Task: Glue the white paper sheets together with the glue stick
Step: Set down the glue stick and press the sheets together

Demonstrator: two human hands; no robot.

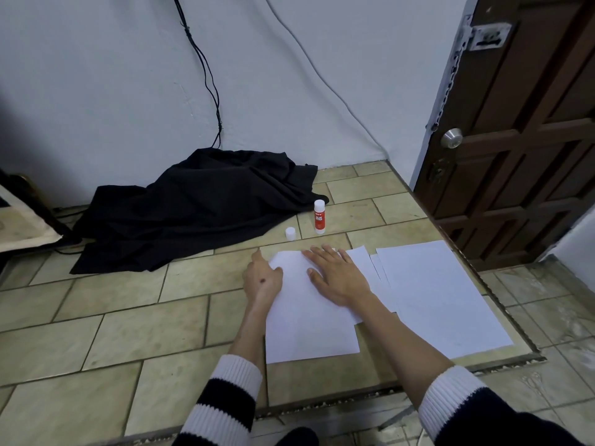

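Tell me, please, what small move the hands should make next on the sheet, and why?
Probably sweep the flat right hand down the top sheet to press it on, while the left hand steadies its edge. The glue stick stands uncapped, set aside, its cap beside it.

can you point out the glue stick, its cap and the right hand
glue stick [319, 217]: head view, on the red label of the upright tube
cap [290, 234]: head view, on the side of the white cap
right hand [338, 274]: head view, on the back of the hand
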